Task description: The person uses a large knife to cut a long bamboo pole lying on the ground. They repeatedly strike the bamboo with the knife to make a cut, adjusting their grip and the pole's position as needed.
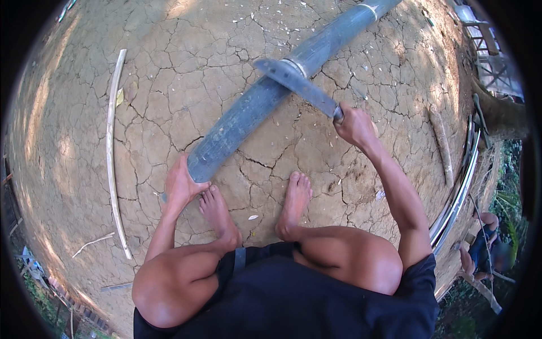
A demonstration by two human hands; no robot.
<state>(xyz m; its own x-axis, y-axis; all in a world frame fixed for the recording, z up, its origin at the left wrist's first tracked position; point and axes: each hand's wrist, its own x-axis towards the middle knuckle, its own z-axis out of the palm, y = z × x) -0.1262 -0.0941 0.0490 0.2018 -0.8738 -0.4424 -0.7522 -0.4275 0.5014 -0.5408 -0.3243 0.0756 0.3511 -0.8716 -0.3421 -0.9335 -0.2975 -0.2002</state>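
A thick grey-green bamboo pole [240, 120] lies slantwise on the ground, from near my left foot to the far right. My left hand [182, 183] is closed round its near end, the thumb over the cut edge. In my right hand [357, 125] is a machete [307, 90], gripped by its handle. Its broad dark blade, a little blurred, crosses over the pole beside a pale ring at a joint. Whether the edge touches the bamboo I cannot tell. A second pale ring shows farther up the pole.
Cracked dry earth [164, 96] with scattered chips surrounds my bare feet. A long pale strip [112, 147] lies at left, a thick stick [442, 144] at right. Beyond are several long strips [460, 195], a tree trunk [502, 113] and another person [486, 243], low at the right edge.
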